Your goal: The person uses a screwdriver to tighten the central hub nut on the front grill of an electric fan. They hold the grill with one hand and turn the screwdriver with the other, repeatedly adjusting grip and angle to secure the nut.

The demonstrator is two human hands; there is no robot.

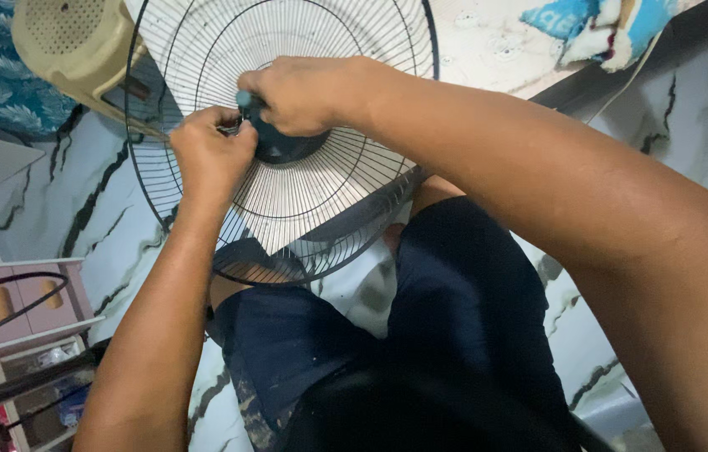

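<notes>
A round black wire fan guard [320, 192] rests over my knees, its dark centre hub [283, 146] partly covered. My right hand [308, 92] is closed around a tool with a teal-blue handle [244, 99], held over the hub. My left hand [210, 155] pinches something small at the wires just left of the hub; what it grips is hidden by the fingers. Both hands touch near the guard's centre.
A beige fan motor housing [69, 42] lies at the upper left on a white marble-pattern floor [689, 100]. A blue and white cloth [605, 25] sits at the top right. A pink shelf unit [10, 310] and another black ring [10, 301] stand at the lower left.
</notes>
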